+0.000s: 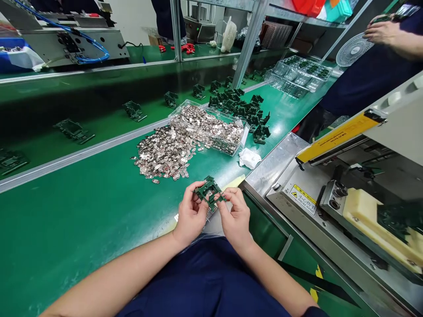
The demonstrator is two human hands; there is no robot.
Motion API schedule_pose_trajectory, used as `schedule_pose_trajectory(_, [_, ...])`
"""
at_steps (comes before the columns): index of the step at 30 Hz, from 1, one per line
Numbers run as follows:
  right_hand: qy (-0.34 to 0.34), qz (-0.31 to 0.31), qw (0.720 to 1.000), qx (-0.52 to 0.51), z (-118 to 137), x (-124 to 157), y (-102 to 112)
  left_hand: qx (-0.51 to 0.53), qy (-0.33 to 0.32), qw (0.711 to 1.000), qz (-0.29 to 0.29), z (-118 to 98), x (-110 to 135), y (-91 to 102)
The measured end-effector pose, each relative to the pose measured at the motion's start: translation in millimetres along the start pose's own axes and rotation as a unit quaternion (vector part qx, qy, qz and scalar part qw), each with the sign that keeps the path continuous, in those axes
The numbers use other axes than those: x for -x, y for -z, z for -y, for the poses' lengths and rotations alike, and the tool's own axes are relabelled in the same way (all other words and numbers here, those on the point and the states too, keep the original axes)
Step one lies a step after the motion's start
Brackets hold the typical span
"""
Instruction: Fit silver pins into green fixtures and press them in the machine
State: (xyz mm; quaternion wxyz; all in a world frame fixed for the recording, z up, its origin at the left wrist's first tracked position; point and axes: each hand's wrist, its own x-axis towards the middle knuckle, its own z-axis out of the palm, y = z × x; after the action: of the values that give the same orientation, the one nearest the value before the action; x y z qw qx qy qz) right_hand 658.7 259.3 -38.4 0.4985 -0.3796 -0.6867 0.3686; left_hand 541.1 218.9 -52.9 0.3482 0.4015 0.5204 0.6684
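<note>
Between my two hands, just above the near edge of the green table, is a dark green open-framed part (209, 188), like a small plastic frame or circuit piece. My left hand (192, 213) pinches its left side with thumb and fingers. On the other side my right hand (235, 215) grips its right edge near the fingertips. Beyond the hands lies a loose heap of small silvery metal pieces (165, 154). A clear plastic tray (243, 143) full of the same pieces stands against the heap. Several similar dark green parts (247, 108) are piled behind the tray.
A crumpled white wad (249, 158) lies near the table's right edge. To the right is a machine (304, 198) with a warning label. More green parts (134, 110) line the conveyor behind a metal rail (82, 155). A co-worker (380, 75) stands at the far right by clear trays (294, 77).
</note>
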Motion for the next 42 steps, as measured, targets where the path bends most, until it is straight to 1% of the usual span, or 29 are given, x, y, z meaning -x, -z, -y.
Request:
schedule_pose_trajectory(4, [0.005,-0.032,0.999,0.025,0,1,-11,0.002,-0.013,1.000,0.010,-1,3,-2.3])
schedule_pose_trajectory(8, [0.016,-0.057,0.998,0.039,-1,3,-18,-0.015,-0.020,1.000,0.011,1,5,-2.5])
schedule_pose_trajectory(14, [-0.007,-0.072,0.997,0.036,-1,6,-22,-0.075,-0.045,0.996,0.006,5,9,-1.9])
schedule_pose_trajectory(18, [-0.024,-0.082,0.996,0.026,-1,9,-28,-0.076,-0.054,0.996,-0.001,6,10,-3.4])
schedule_pose_trajectory(22, [-0.041,-0.078,0.996,0.020,1,11,-31,-0.062,-0.039,0.997,-0.013,6,11,-3.6])
schedule_pose_trajectory(25, [-0.061,-0.089,0.994,-0.016,3,11,-32,-0.039,-0.038,0.998,-0.015,4,11,-4.2])
schedule_pose_trajectory(28, [-0.098,-0.099,0.985,-0.102,3,11,-34,-0.004,-0.046,0.999,-0.011,1,11,-6.6])
schedule_pose_trajectory(31, [-0.130,-0.079,0.970,-0.189,1,9,-31,0.016,-0.044,0.999,-0.009,-3,9,-7.9])
schedule_pose_trajectory(33, [-0.116,-0.049,0.972,-0.199,-1,7,-20,0.015,-0.036,0.999,-0.002,-5,7,-5.8])
schedule_pose_trajectory(34, [-0.094,-0.022,0.978,-0.184,-2,6,-11,0.007,-0.029,1.000,0.003,-6,7,-4.0])
schedule_pose_trajectory(36, [-0.025,0.047,0.991,-0.121,0,5,14,-0.025,-0.009,0.999,0.026,-10,8,-0.4])
schedule_pose_trajectory(37, [0.018,0.086,0.993,-0.081,3,4,29,-0.047,0.004,0.998,0.050,-12,9,0.6])
schedule_pose_trajectory(39, [0.099,0.158,0.982,-0.006,12,3,62,-0.097,0.023,0.987,0.126,-18,9,-1.3])
schedule_pose_trajectory(40, [0.127,0.180,0.975,0.020,17,4,79,-0.118,0.024,0.977,0.175,-22,9,-5.0])
schedule_pose_trajectory(42, [0.158,0.194,0.967,0.049,28,7,112,-0.142,0.010,0.949,0.280,-30,4,-18.9])
